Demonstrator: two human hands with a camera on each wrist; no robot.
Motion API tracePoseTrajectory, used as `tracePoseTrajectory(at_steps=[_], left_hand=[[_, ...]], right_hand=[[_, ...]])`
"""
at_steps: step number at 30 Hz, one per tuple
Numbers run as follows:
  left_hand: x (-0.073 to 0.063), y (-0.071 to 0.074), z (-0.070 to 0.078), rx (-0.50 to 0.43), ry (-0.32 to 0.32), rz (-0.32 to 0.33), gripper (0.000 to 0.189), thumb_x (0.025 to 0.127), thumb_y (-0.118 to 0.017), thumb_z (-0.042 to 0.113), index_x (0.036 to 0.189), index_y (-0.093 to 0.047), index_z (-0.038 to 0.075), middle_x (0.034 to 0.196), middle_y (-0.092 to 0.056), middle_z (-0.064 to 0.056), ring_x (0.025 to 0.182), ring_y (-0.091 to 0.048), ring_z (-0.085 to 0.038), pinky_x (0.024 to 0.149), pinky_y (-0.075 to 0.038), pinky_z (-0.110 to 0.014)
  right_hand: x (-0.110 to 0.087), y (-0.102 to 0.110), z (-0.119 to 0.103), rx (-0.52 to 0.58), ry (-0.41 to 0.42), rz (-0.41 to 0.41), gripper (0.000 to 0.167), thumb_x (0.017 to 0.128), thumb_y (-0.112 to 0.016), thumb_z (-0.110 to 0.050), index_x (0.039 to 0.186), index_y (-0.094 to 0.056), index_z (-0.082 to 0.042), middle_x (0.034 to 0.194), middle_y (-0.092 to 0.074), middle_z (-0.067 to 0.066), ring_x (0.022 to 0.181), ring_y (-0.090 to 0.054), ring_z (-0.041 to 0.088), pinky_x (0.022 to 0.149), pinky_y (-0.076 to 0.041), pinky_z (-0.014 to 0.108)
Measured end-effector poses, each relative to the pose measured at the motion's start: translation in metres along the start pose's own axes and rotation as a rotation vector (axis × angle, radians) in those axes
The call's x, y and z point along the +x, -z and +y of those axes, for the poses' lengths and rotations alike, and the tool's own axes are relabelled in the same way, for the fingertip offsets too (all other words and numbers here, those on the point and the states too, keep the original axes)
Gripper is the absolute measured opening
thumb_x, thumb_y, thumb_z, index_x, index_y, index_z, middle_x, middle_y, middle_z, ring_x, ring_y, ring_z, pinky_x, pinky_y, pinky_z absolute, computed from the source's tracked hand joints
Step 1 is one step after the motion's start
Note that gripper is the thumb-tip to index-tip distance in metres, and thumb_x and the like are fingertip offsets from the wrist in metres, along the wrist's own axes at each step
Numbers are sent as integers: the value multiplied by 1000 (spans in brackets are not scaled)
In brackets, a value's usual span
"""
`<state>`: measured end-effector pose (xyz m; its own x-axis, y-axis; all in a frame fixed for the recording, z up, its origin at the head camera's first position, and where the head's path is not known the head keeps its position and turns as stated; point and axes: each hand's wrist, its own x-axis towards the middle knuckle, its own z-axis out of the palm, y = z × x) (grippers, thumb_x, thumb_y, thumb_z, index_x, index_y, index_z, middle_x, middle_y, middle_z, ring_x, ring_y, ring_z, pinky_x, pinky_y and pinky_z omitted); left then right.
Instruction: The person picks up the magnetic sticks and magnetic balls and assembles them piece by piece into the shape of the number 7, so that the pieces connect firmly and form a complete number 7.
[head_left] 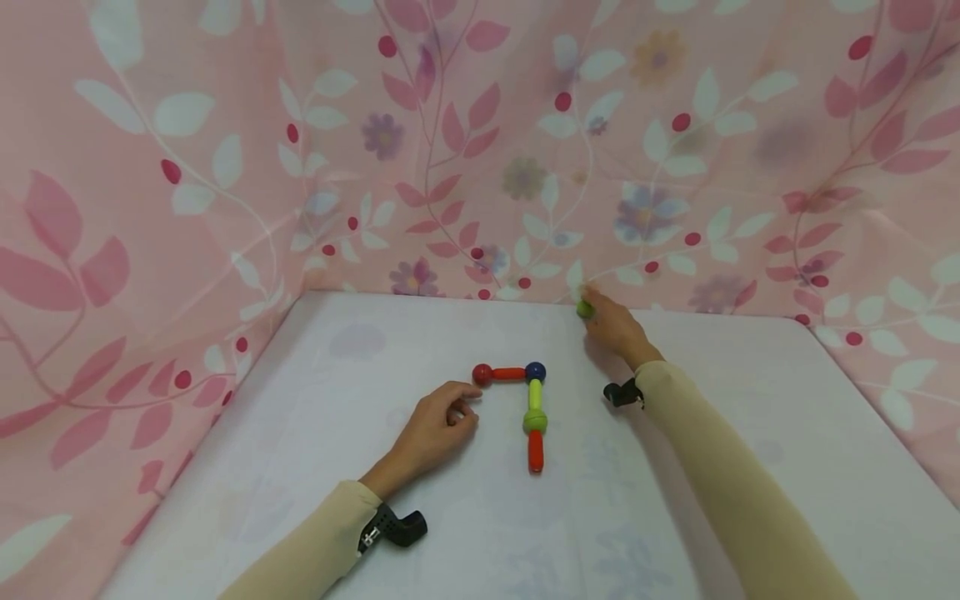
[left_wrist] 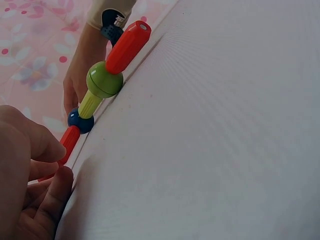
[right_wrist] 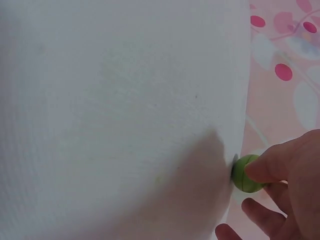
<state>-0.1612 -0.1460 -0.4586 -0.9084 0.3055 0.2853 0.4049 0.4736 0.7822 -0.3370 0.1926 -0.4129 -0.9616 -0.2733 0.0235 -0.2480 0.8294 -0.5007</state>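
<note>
At the table's far edge, my right hand (head_left: 615, 327) pinches a green ball (right_wrist: 246, 173) between thumb and fingers. Its other fingers are spread off the ball in the right wrist view. My left hand (head_left: 438, 427) lies loosely curled with nothing in it, its fingertips close by a red ball (head_left: 482, 374); whether they touch is unclear. From that ball a red rod (head_left: 508, 374) runs to a blue ball (head_left: 536, 372). A yellow-green rod (head_left: 535, 394) leads on to another green ball (head_left: 535, 421), and a second red rod (head_left: 536, 452) points toward me.
The joined pieces form a corner on a white-covered table (head_left: 360, 392). Pink floral cloth (head_left: 465, 150) hangs along the back and the sides. A black wrist camera (head_left: 405, 528) sits on my left sleeve and another camera (head_left: 622, 393) on the right.
</note>
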Motion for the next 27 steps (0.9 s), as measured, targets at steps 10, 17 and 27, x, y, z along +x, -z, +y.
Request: tracePoseTrajectory(at_steps=[10, 17, 27], left_hand=[[0, 1, 2, -5, 5, -3, 30, 95, -67, 4, 125, -69, 6, 114, -67, -2, 84, -61, -12, 75, -52, -29], [0, 0, 1, -1, -3, -3, 30, 95, -66, 4, 125, -69, 5, 115, -67, -2, 84, -60, -12, 75, -51, -29], [0, 1, 1, -1, 6, -6, 31, 96, -66, 4, 126, -69, 5, 114, -67, -2, 84, -60, -12, 75, -51, -29]], right_hand=[[1, -2, 2, 20, -37, 28, 57, 99, -55, -2, 154, -42, 3, 151, -47, 29, 135, -47, 46, 111, -35, 60], [-3, -5, 5, 30, -19, 73, 51, 97, -60, -5, 147, -52, 3, 132, -61, 28, 114, -57, 40, 102, -44, 58], [-5, -11, 6, 63, 0, 156, 42, 96, -69, -6, 136, -62, 5, 126, -65, 27, 110, -60, 40, 98, -47, 55]])
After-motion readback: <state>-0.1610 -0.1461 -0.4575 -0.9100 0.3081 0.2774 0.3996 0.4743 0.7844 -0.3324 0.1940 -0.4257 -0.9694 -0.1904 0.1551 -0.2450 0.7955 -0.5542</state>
